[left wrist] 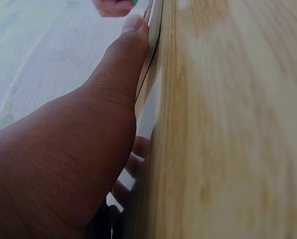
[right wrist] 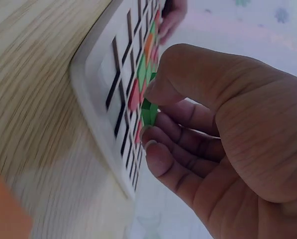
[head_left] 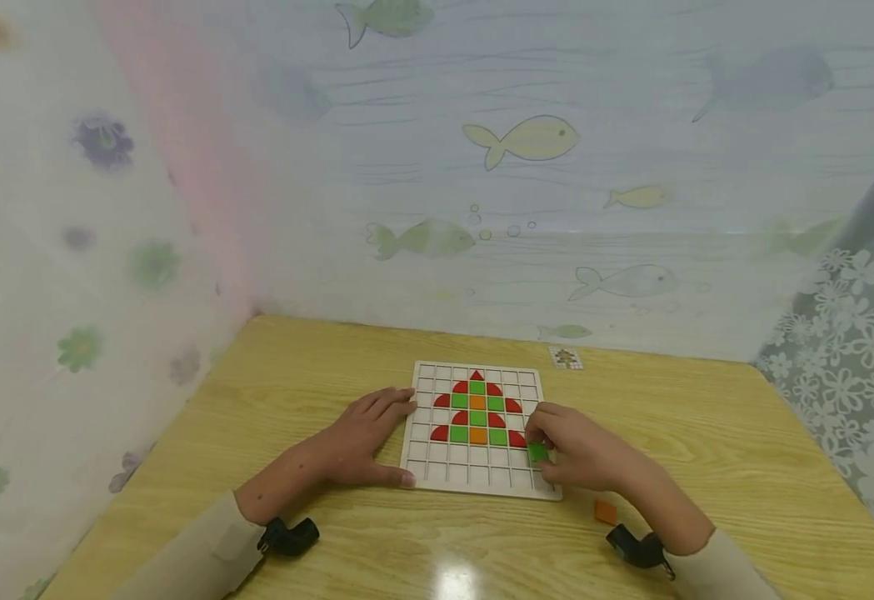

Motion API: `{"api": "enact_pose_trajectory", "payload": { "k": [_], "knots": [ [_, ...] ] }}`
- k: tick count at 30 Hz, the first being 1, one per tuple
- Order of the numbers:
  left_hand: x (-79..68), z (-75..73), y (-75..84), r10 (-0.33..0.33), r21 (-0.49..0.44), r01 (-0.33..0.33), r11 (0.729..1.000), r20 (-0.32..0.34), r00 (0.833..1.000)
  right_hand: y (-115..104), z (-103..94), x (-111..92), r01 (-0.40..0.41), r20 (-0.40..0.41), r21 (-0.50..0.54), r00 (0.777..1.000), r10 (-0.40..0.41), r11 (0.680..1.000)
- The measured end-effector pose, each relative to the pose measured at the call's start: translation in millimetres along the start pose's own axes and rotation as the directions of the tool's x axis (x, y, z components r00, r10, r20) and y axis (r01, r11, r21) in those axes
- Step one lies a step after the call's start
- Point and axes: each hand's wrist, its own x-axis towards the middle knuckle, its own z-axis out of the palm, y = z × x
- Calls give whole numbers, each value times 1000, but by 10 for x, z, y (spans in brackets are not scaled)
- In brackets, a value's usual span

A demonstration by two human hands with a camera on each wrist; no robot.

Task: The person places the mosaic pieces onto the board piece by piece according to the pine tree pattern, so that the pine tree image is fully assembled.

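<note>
A white gridded board (head_left: 481, 492) lies on the table, bearing red, green and orange pieces set in a tree-like pattern. My left hand (head_left: 362, 437) is spread at its left side, with the thumb at the near left corner and the fingertips touching the edge farther up. In the left wrist view the thumb (left wrist: 116, 67) lies straight along the board's side. Over the board's right side, my right hand (head_left: 579, 450) pinches a green piece (right wrist: 149, 113) between thumb and fingers. Its exact shape is partly hidden by the fingers.
A loose orange square (head_left: 605, 512) lies on the table (head_left: 332, 350) near the right wrist. Behind the board is a small pattern card (head_left: 565, 358) with a tree-like picture. Fabric with fish drawings (head_left: 526, 137) hangs along the table's far edge.
</note>
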Motion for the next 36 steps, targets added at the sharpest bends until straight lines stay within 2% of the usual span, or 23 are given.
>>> {"api": "enact_pose_trajectory", "payload": {
  "k": [6, 15, 21, 26, 36],
  "knots": [
    [7, 10, -3, -16, 8, 16, 1000, 8, 1000, -110, 59, 150, 7, -4, -1, 1000, -7, 1000],
    [111, -28, -137, -10, 20, 10, 1000, 23, 1000, -232, 150, 468, 8, -13, -36, 1000, -8, 999],
    [174, -44, -244, 8, 26, -8, 1000, 23, 1000, -319, 218, 654, -18, 1, -18, 1000, 18, 1000],
    [175, -44, -250, 7, 31, -8, 999, 22, 1000, -372, 293, 682, -13, -1, -9, 1000, 13, 1000],
    [169, -34, -260, 9, 30, -9, 1000, 23, 1000, -388, 403, 700, 5, -58, -51, 998, -8, 999]
  ]
}}
